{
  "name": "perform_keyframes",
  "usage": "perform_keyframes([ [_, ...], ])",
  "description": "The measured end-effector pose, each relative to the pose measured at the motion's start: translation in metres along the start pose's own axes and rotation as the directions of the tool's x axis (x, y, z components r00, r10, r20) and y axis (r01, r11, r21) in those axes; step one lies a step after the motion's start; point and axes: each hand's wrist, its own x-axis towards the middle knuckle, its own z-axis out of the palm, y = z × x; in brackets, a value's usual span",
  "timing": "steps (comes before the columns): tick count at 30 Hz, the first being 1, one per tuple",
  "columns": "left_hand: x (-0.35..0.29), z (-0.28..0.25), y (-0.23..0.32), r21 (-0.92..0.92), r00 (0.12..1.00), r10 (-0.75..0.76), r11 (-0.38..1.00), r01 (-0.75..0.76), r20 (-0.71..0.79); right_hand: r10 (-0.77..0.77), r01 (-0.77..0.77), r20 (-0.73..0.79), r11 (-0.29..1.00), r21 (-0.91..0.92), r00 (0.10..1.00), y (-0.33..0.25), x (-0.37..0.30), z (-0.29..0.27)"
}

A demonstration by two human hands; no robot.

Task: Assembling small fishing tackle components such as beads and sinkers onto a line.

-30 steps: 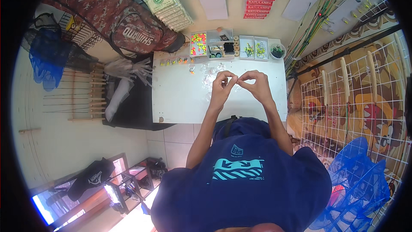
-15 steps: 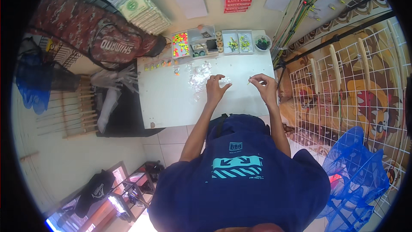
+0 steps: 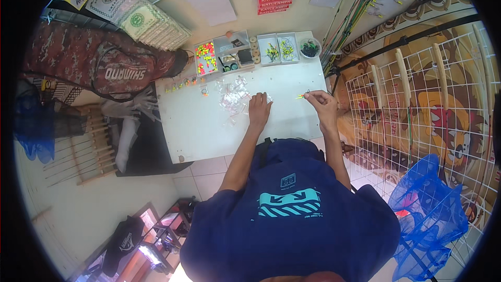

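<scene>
- Head camera: a person's right hand (image 3: 324,106) is holding a small yellow-green lure (image 3: 300,96) over the white desk (image 3: 209,138), its grip pinching thumb against fingertips.
- The left hand (image 3: 259,108) is lying palm-down just beside scattered clear plastic bags (image 3: 233,94); whether its grip is holding anything, one cannot tell.
- Bright yellow and red beads (image 3: 206,52) are sitting near the desk's far edge.
</scene>
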Motion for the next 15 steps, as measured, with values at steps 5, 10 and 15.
perform_keyframes([
  [5,-0.001,0.002,-0.006,0.189,0.99,0.127,0.972,-0.137,0.066,-0.017,0.014,0.035,0.998,0.063,0.999,-0.01,0.0,0.006],
  [10,0.0,-0.002,0.002,0.138,0.994,0.094,0.985,-0.102,0.061,-0.198,0.187,0.042,0.964,0.187,0.979,-0.005,-0.004,0.004],
  [15,0.0,0.0,-0.003,0.116,0.997,0.077,0.99,-0.08,0.031,-0.367,0.33,0.1,0.906,0.267,0.925,-0.016,-0.008,0.004],
])
